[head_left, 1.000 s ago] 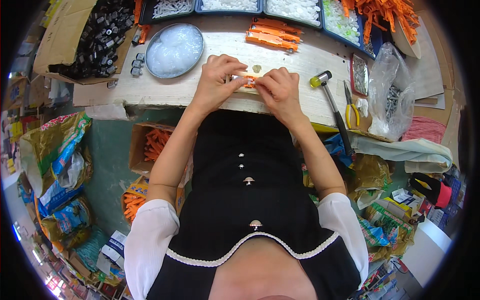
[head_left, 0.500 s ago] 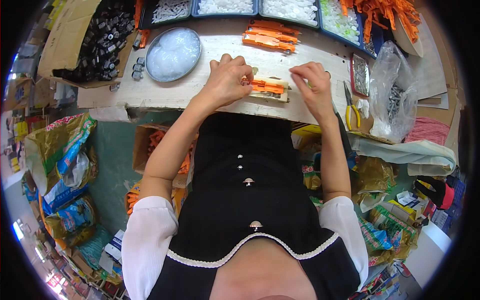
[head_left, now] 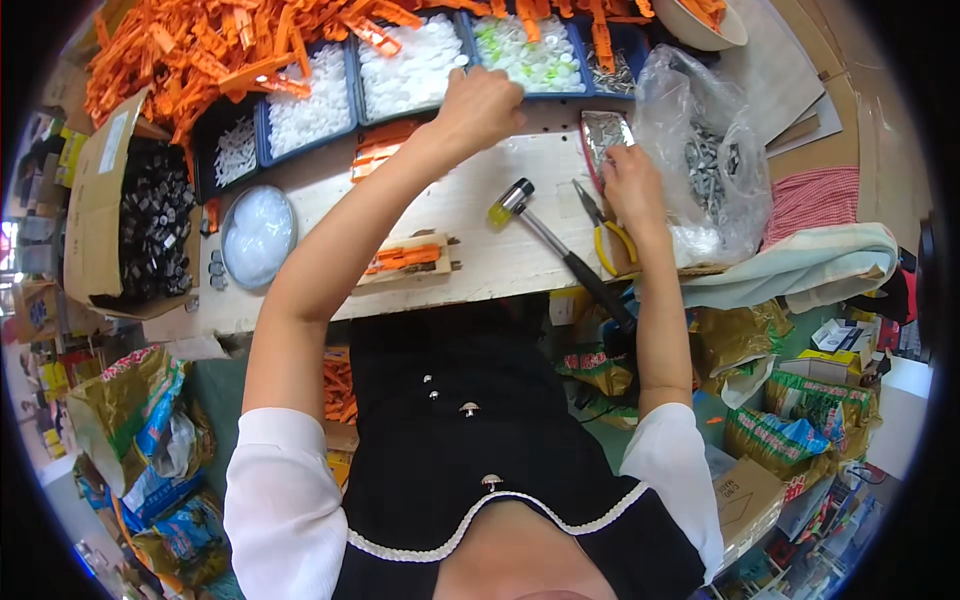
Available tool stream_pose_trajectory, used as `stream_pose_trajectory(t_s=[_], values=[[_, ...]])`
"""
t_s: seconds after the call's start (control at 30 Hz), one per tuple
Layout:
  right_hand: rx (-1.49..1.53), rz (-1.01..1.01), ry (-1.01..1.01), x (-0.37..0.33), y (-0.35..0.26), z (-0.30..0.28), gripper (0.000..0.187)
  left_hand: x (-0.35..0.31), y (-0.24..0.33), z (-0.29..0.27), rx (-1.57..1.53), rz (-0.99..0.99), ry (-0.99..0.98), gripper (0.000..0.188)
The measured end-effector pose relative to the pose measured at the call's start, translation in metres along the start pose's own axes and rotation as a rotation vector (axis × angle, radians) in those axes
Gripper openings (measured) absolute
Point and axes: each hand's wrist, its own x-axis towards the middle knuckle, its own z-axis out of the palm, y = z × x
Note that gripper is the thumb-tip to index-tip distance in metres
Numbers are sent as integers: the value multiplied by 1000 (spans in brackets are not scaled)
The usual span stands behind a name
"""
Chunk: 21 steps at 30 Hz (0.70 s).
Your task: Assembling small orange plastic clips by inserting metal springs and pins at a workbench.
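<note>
left hand (head_left: 482,106): by blue trays (head_left: 402,117) | right hand (head_left: 633,185): by red-rimmed tray (head_left: 585,140) | grips: cannot tell

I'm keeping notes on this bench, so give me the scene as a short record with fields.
Left hand: over the near edges of the blue trays of small white pieces; grip unclear
Right hand: at the red-rimmed tray; grip unclear
Between forearms: orange part on pale block; hammer; yellow-handled pliers
Far left: heaped orange parts
</note>
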Motion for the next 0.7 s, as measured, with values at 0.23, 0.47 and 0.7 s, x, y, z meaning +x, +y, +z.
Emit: stream_pose_trajectory(t_s=[0.23, 0.47, 0.7], values=[[-89, 29, -58, 11, 4, 10, 13, 91, 14, 25, 37, 52, 257, 23], [7, 40, -19, 14, 8, 9, 12, 114, 16, 28, 27, 43, 68, 19], [102, 45, 59, 14, 15, 15, 6, 118, 16, 33, 10, 100, 72, 13]])
